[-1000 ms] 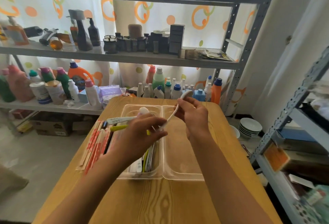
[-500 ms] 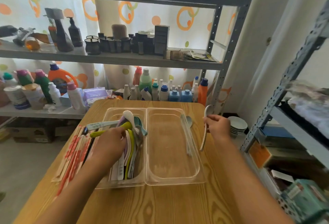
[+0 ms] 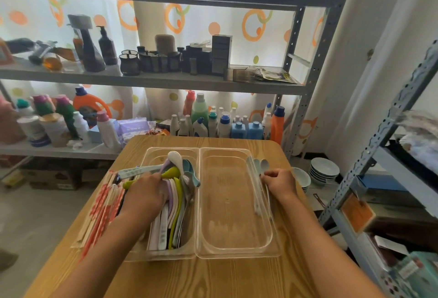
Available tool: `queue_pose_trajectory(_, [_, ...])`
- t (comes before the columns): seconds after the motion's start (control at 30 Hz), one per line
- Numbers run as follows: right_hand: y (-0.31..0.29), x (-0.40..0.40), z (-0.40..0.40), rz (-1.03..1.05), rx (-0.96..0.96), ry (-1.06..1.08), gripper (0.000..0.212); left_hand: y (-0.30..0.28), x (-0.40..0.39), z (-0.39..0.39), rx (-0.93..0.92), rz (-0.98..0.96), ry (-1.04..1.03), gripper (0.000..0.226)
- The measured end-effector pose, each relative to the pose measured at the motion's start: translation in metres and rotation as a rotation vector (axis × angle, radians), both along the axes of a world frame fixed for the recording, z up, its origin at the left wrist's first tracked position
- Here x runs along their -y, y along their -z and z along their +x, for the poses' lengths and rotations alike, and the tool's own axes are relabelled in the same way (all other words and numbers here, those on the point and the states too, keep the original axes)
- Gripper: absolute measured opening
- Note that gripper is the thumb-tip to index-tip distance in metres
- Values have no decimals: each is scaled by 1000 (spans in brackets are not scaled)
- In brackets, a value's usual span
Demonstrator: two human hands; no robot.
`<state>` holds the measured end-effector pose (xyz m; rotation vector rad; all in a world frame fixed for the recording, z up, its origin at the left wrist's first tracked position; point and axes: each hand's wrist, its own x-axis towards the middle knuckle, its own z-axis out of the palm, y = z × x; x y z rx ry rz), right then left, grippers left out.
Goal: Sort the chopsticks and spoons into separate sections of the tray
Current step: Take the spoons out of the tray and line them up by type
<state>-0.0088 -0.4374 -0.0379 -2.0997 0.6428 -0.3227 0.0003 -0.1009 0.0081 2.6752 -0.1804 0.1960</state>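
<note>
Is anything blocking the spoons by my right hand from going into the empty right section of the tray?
Nothing visible blocks them. The pale spoons lie on the wooden table just outside the clear plastic tray's right wall, under the right hand. Only that low wall separates them from the right section.

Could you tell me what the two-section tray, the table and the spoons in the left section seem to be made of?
Tray: clear, glossy plastic, probably; the wood grain shows through it. Table: light wood or wood-look laminate, with printed-looking grain and a smooth sheen. Spoons: likely smooth plastic, in opaque pastel white, purple, green and teal; ceramic cannot be ruled out for the white ones.
</note>
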Motion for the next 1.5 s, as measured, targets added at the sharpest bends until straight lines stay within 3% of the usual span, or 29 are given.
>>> queue_pose_trajectory(0.2, [1,-1,5,-16,5,-26,28,-7,-3,8,66,-69,30,13])
queue_pose_trajectory(0.67, [0,0,0,-13,59,-27,21,-16,-19,19,178,-185,-23,19])
queue_pose_trajectory(0.8, [-23,-15,-2,-53,190,1,22,-19,-33,25,235,-94,-45,20])
queue_pose_trajectory(0.97, [-59,-54,-3,-35,354,-102,18,-18,-52,31,211,241,-161,17])
queue_pose_trajectory(1.33, [-78,-151,-7,40,383,-323,23,-22,-57,28,-73,-55,-130,13])
queue_pose_trajectory(1.5, [-81,-178,-11,58,381,-391,21,-33,-59,13,-38,-239,-76,11])
